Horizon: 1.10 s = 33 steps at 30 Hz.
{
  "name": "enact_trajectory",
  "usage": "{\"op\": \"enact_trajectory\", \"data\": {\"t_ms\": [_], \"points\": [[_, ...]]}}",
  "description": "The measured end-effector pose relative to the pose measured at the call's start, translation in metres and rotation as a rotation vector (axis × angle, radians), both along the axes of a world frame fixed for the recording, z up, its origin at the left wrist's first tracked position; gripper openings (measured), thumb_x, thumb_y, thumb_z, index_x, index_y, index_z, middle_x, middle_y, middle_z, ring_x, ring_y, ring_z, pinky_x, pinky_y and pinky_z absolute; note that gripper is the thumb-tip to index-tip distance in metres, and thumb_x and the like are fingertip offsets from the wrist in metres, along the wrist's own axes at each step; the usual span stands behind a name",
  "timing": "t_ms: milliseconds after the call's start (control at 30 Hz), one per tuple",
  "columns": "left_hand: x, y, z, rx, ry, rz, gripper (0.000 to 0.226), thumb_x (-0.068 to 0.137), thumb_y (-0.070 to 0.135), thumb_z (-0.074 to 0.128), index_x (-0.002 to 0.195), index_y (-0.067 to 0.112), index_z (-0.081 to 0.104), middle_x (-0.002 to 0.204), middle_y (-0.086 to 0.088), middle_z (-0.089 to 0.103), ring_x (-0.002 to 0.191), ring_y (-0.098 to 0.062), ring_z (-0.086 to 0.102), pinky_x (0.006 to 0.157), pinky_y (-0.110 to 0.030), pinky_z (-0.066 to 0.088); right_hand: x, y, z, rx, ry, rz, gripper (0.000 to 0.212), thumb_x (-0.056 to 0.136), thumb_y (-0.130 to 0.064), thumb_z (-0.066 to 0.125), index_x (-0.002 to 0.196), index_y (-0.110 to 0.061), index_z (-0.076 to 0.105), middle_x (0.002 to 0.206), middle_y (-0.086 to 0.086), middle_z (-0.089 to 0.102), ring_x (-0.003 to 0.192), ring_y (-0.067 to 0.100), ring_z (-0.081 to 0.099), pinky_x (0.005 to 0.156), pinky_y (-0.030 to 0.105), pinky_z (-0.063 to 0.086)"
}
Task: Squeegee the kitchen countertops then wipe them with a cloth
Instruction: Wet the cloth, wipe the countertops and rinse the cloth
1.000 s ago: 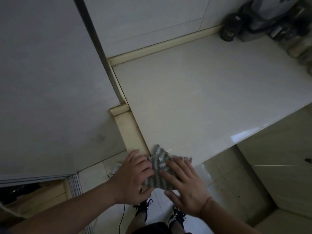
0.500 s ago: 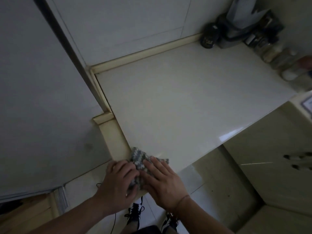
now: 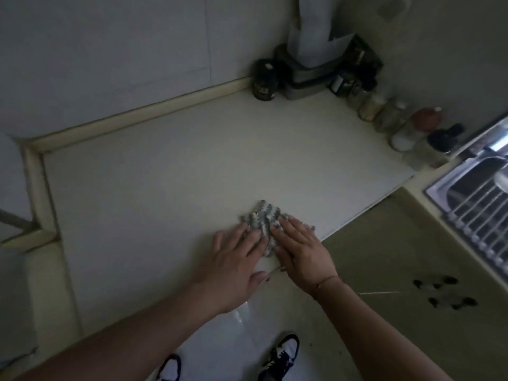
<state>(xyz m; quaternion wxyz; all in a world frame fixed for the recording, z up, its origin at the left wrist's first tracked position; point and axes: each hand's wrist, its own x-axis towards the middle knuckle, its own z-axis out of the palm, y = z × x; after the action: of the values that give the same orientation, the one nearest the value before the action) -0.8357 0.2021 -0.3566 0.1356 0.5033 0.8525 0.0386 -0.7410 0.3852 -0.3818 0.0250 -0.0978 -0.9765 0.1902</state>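
A grey and white patterned cloth (image 3: 265, 215) lies flat on the pale kitchen countertop (image 3: 170, 182), near its front edge. My left hand (image 3: 236, 262) presses on the cloth's left part with straight fingers. My right hand (image 3: 299, 248) lies flat on its right part, fingers spread and pointing away from me. Most of the cloth is covered by the two hands; only its far end shows. No squeegee is in view.
A dark jar (image 3: 264, 79), an appliance (image 3: 305, 75) and several bottles and jars (image 3: 393, 116) stand along the back right corner. A steel sink with a rack (image 3: 472, 199) is at the right. A raised cream rim (image 3: 35, 174) borders the counter's left side.
Both hands have slid the cloth to the right along the front edge, away from the left rim. The view has turned right, bringing the jars and the sink into sight.
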Motion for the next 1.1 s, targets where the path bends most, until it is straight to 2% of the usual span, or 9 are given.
{"op": "enact_trajectory", "data": {"t_ms": [133, 233, 367, 600, 700, 767, 867, 967, 1100], "points": [[0.006, 0.139, 0.004, -0.019, -0.033, 0.063, 0.067, 0.094, 0.058, 0.031, 0.153, 0.029, 0.014, 0.161, 0.01, 0.003, 0.148, -0.022, -0.009, 0.113, -0.059, -0.001, 0.005, 0.121, 0.002, -0.008, -0.044, -0.133, 0.048, 0.097, -0.042, 0.04, 0.14, -0.024, 0.051, 0.149, 0.003, 0.044, 0.142, 0.025, 0.036, 0.115, 0.039, 0.018], [0.01, 0.235, 0.011, -0.04, -0.047, 0.069, 0.067, 0.096, 0.056, 0.031, 0.153, 0.028, 0.01, 0.161, 0.01, -0.002, 0.146, -0.02, -0.017, 0.113, -0.059, -0.009, 0.008, 0.202, 0.002, -0.007, -0.076, -0.189, 0.048, 0.1, -0.033, 0.048, 0.146, -0.023, 0.041, 0.155, 0.003, 0.034, 0.147, 0.021, 0.023, 0.122, 0.037, 0.014], [0.011, 0.324, 0.016, -0.093, -0.071, 0.047, 0.066, 0.095, 0.056, 0.031, 0.153, 0.028, 0.016, 0.161, 0.01, 0.004, 0.147, -0.021, -0.015, 0.111, -0.059, -0.012, 0.013, 0.277, -0.001, 0.002, -0.108, -0.271, 0.05, 0.101, -0.032, 0.045, 0.149, -0.021, 0.036, 0.159, 0.002, 0.027, 0.15, 0.018, 0.013, 0.123, 0.031, 0.01], [0.011, 0.415, 0.018, -0.127, 0.026, -0.066, 0.071, 0.091, 0.054, 0.043, 0.151, 0.023, 0.023, 0.16, 0.002, 0.014, 0.148, -0.024, -0.008, 0.114, -0.057, -0.003, 0.015, 0.344, -0.002, -0.034, -0.064, -0.402, 0.046, 0.102, -0.027, 0.045, 0.147, -0.017, 0.042, 0.156, 0.009, 0.033, 0.147, 0.026, 0.024, 0.119, 0.032, 0.02], [0.015, 0.43, 0.022, -0.084, 0.137, -0.168, 0.062, 0.087, 0.044, 0.052, 0.142, 0.019, 0.037, 0.148, -0.003, 0.035, 0.146, -0.026, 0.011, 0.116, -0.05, 0.004, 0.015, 0.349, 0.01, -0.072, -0.07, -0.445, 0.039, 0.1, -0.025, 0.046, 0.139, -0.023, 0.051, 0.149, 0.003, 0.045, 0.14, 0.022, 0.037, 0.108, 0.027, 0.034], [0.016, 0.436, 0.025, -0.019, 0.136, -0.197, 0.057, 0.084, 0.036, 0.055, 0.137, 0.021, 0.04, 0.137, -0.001, 0.043, 0.136, -0.025, 0.029, 0.115, -0.044, 0.01, 0.019, 0.352, 0.028, -0.069, -0.115, -0.483, 0.028, 0.096, -0.019, 0.049, 0.12, -0.025, 0.062, 0.125, 0.003, 0.062, 0.117, 0.028, 0.058, 0.087, 0.031, 0.046], [0.019, 0.449, 0.022, 0.114, 0.037, -0.262, 0.055, 0.076, 0.031, 0.059, 0.13, 0.021, 0.05, 0.12, 0.0, 0.056, 0.115, -0.027, 0.048, 0.104, -0.04, 0.03, 0.048, 0.365, 0.052, -0.147, -0.077, -0.47, 0.02, 0.091, -0.016, 0.054, 0.104, -0.022, 0.067, 0.097, 0.004, 0.072, 0.093, 0.027, 0.065, 0.074, 0.031, 0.047], [0.037, 0.473, 0.024, 0.23, -0.169, -0.397, 0.032, 0.069, 0.028, 0.05, 0.094, 0.017, 0.067, 0.093, 0.0, 0.059, 0.092, -0.024, 0.055, 0.082, -0.036, 0.047, 0.103, 0.386, 0.077, -0.472, -0.012, -0.553, 0.015, 0.093, -0.031, 0.06, 0.1, -0.023, 0.071, 0.08, -0.008, 0.069, 0.076, 0.01, 0.064, 0.069, 0.022, 0.043], [0.094, 0.528, 0.044, 0.047, -0.807, -0.343, 0.021, 0.075, 0.013, 0.057, 0.09, 0.019, 0.07, 0.091, 0.001, 0.071, 0.087, -0.018, 0.066, 0.078, -0.03, 0.053, 0.204, 0.419, 0.105, -0.949, 0.067, -0.692, 0.027, 0.078, -0.033, 0.079, 0.101, -0.021, 0.072, 0.082, 0.0, 0.074, 0.07, 0.004, 0.063, 0.064, 0.02, 0.051]]}}
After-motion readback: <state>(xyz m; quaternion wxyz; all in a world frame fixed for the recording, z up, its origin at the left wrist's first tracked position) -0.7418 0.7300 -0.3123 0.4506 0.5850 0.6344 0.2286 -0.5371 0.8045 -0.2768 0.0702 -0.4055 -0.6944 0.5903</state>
